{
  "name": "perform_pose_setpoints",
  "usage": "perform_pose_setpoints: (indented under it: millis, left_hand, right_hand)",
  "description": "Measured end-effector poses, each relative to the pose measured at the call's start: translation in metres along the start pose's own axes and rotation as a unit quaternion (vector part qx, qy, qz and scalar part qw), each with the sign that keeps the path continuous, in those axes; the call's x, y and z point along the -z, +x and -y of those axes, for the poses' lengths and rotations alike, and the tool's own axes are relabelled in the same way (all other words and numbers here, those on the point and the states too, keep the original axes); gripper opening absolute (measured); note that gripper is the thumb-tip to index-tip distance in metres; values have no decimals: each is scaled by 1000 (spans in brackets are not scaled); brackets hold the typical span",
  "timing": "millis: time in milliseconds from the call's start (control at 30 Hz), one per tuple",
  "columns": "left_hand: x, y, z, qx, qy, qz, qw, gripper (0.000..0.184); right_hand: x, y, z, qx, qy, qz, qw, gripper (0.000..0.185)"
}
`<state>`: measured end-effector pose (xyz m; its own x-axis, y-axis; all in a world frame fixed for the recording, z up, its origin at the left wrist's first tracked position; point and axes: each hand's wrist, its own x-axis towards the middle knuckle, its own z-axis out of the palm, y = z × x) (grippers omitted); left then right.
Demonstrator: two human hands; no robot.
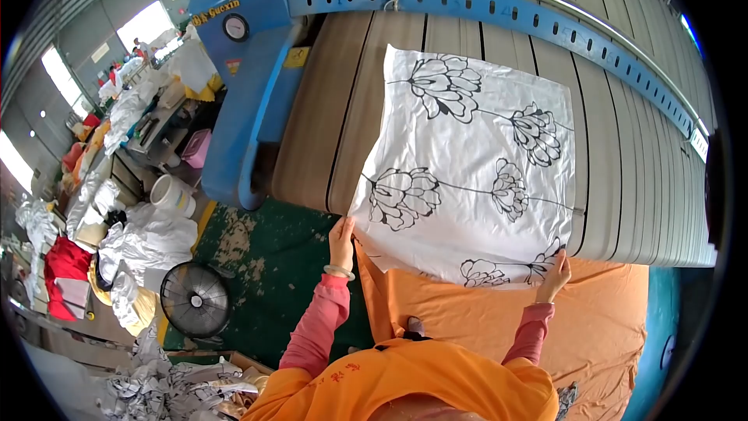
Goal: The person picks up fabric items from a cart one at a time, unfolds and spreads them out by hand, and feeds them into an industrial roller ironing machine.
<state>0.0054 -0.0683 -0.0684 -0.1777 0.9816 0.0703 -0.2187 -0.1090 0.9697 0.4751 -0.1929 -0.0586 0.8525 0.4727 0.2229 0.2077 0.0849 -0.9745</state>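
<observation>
A white pillowcase-sized cloth (pixel 460 156) with black flower outlines lies over the belts of a blue ironing machine (pixel 241 70). Its near end hangs past the front edge of the belts (pixel 327 125). My left hand (pixel 341 245) is closed on the near left corner of the cloth. At the near right corner, my right hand (pixel 555 277) pinches the edge. Between my hands the fabric sags a little, and some wrinkles cross its surface. The fingertips are partly hidden by the fabric.
Orange cloth (pixel 592 312) hangs below the belts. A blue slotted bar (pixel 483 8) crosses above them. On the left stand a black floor fan (pixel 195 300), a white bucket (pixel 173 196) and piles of white fabric (pixel 148 242). Patterned cloth (pixel 156 382) is heaped at lower left.
</observation>
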Motion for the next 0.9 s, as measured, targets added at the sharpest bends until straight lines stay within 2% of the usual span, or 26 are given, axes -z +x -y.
perform_pose_setpoints:
  millis: [67, 167, 233, 267, 367, 433, 533, 600, 633, 700, 733, 767, 800, 833, 900]
  left_hand:
    - [2, -5, -2, 2, 10, -9, 1000, 28]
    - [7, -9, 37, 42, -30, -20, 998, 25]
    - [-1, -29, 20, -2, 42, 69, 997, 20]
    - [22, -21, 65, 37, 117, 103, 987, 15]
    - [40, -19, 82, -16, 77, 35, 996, 28]
    - [31, -30, 30, -19, 74, 39, 996, 30]
    - [34, -38, 29, -33, 83, 7, 996, 23]
    - [37, -46, 36, -78, 48, -50, 995, 19]
    - [47, -50, 60, -81, 1, -35, 996, 19]
    - [69, -68, 91, -62, 78, -47, 994, 17]
    - [76, -82, 92, -44, 95, -28, 994, 16]
    - [85, -99, 89, -24, 112, -23, 993, 16]
    - [97, -114, 88, 2, 137, -36, 990, 17]
    - [112, -130, 76, 21, 201, -42, 978, 17]
    - [148, -170, 66, -24, 245, -101, 964, 15]
  right_hand:
    - [0, 1, -24, 5, 28, -3, 1000, 35]
    - [-3, -18, -22, 35, 67, -10, 997, 32]
    - [-2, -36, -32, 42, 89, -12, 995, 31]
    - [2, -41, -46, 29, 64, 8, 997, 30]
    - [16, -52, -47, -79, 72, 37, 994, 32]
    - [29, -47, -50, -28, 70, 49, 996, 32]
    - [36, -52, -26, -5, 55, 80, 995, 31]
    - [53, -35, -64, -48, 71, 145, 986, 25]
    - [69, -35, -91, -70, 77, 178, 979, 25]
    - [71, -35, -144, -95, 40, 257, 961, 28]
    - [77, -41, -178, -143, 17, 256, 956, 32]
    - [60, -64, -182, -161, 53, 158, 973, 13]
    - [43, -77, -197, -183, 41, 164, 968, 12]
    - [26, -90, -208, -216, 19, 230, 949, 11]
    - [-15, -115, -236, -270, -22, 369, 889, 9]
